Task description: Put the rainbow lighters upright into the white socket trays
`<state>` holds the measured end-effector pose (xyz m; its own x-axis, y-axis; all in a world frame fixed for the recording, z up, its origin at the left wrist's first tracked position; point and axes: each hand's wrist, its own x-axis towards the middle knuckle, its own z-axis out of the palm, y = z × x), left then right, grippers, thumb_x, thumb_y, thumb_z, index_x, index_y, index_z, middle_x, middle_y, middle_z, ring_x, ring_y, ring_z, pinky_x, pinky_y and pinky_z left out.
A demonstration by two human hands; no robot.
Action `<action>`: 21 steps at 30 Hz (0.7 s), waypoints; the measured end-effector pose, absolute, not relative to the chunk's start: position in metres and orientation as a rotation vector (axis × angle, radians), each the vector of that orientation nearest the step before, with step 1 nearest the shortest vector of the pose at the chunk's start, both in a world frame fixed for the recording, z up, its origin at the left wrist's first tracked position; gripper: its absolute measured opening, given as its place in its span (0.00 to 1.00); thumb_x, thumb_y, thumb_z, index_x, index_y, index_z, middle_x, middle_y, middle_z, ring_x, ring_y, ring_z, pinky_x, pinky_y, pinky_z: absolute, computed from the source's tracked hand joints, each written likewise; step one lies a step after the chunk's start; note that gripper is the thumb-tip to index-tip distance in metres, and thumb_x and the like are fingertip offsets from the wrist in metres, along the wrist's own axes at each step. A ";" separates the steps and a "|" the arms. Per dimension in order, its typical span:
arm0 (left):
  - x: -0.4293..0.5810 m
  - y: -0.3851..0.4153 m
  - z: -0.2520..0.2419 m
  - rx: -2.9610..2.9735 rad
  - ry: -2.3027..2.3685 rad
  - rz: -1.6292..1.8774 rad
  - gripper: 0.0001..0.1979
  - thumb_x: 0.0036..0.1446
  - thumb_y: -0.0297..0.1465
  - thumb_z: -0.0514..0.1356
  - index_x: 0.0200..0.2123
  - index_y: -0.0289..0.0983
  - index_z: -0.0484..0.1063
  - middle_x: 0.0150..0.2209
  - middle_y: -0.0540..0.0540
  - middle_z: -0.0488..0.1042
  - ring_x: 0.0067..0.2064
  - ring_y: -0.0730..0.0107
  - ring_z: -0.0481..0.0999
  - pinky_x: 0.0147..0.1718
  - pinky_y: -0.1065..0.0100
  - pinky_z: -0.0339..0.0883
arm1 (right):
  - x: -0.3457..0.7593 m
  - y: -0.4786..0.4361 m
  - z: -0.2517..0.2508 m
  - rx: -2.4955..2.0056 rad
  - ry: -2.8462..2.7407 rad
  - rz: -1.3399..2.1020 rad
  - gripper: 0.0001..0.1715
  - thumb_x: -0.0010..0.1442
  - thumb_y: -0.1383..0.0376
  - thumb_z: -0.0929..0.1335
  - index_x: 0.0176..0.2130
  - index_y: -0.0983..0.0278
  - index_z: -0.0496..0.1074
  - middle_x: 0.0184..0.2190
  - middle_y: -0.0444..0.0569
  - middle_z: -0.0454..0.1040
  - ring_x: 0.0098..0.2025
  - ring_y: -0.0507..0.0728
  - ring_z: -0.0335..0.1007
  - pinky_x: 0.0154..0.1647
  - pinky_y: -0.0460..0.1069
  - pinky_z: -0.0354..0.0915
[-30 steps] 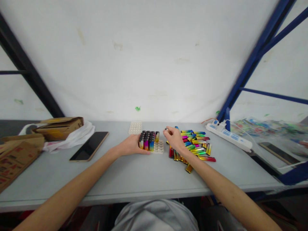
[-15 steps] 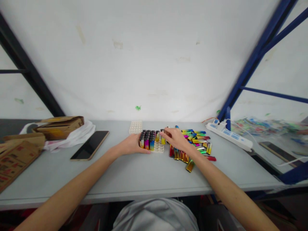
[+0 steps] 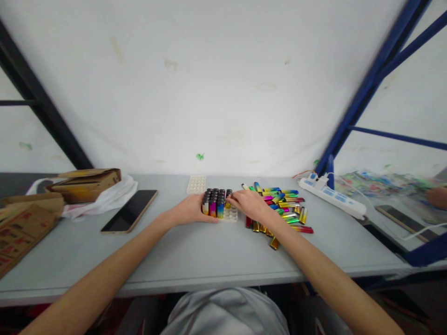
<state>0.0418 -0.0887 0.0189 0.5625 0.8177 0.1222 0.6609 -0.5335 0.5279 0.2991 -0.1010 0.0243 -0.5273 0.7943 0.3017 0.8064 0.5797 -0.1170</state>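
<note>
Upright lighters (image 3: 213,202) with black tops and shiny coloured bodies stand in close rows in a white tray with round hollows (image 3: 230,214). My left hand (image 3: 188,209) is wrapped around the left side of this block, its thumb along the front. At the block's right side, my right hand (image 3: 249,203) pinches a gold lighter (image 3: 228,203) standing in the tray; the fingertips partly hide it. Close to my right wrist lies a loose pile of lighters (image 3: 288,204) in gold, red, green and blue, some covered by the forearm.
A second white tray (image 3: 196,184) lies behind the block. Leftward are a phone (image 3: 131,211), a white bag (image 3: 117,193) and cardboard boxes (image 3: 85,186). A power strip (image 3: 333,196) lies at right, near a blue frame post. Another person's hand (image 3: 437,197) shows at the far right.
My right hand has moved left with a lighter, from the tray's right edge to the standing rows. My left hand stays in place. Another person's hand has appeared at far right.
</note>
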 end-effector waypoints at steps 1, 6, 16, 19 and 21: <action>0.042 -0.089 0.019 2.372 1.198 0.494 0.38 0.43 0.55 0.73 0.52 0.40 0.76 0.48 0.45 0.84 0.48 0.48 0.82 0.49 0.58 0.74 | 0.299 -0.101 0.026 -1.308 -2.502 -0.038 0.24 0.75 0.50 0.65 0.35 0.63 0.77 0.32 0.55 0.80 0.32 0.58 0.73 0.35 0.50 0.58; 0.041 -0.088 0.018 2.389 1.210 0.486 0.40 0.44 0.56 0.73 0.54 0.39 0.75 0.49 0.42 0.84 0.49 0.47 0.82 0.50 0.57 0.74 | 0.332 -0.087 0.026 -1.242 -2.378 -0.004 0.27 0.78 0.51 0.59 0.37 0.63 0.77 0.33 0.52 0.78 0.36 0.58 0.74 0.43 0.50 0.63; 0.040 -0.085 0.016 2.406 1.225 0.462 0.39 0.44 0.57 0.72 0.53 0.38 0.75 0.49 0.40 0.83 0.50 0.44 0.82 0.52 0.55 0.74 | 0.400 -0.032 -0.006 -1.581 -2.289 -0.027 0.16 0.73 0.62 0.66 0.51 0.65 0.79 0.51 0.60 0.82 0.52 0.62 0.77 0.58 0.54 0.67; 0.040 -0.085 0.016 2.414 1.250 0.453 0.38 0.44 0.57 0.72 0.52 0.39 0.74 0.49 0.42 0.84 0.50 0.46 0.82 0.51 0.58 0.74 | 0.391 -0.031 -0.002 -1.714 -2.274 0.049 0.14 0.72 0.62 0.66 0.47 0.65 0.81 0.48 0.60 0.83 0.51 0.62 0.78 0.57 0.53 0.67; 0.040 -0.086 0.016 2.409 1.248 0.449 0.37 0.45 0.57 0.72 0.52 0.39 0.74 0.48 0.43 0.84 0.49 0.47 0.82 0.50 0.58 0.74 | 0.386 -0.031 0.000 -1.683 -2.231 0.069 0.13 0.70 0.66 0.66 0.46 0.65 0.80 0.49 0.59 0.82 0.52 0.62 0.77 0.59 0.54 0.66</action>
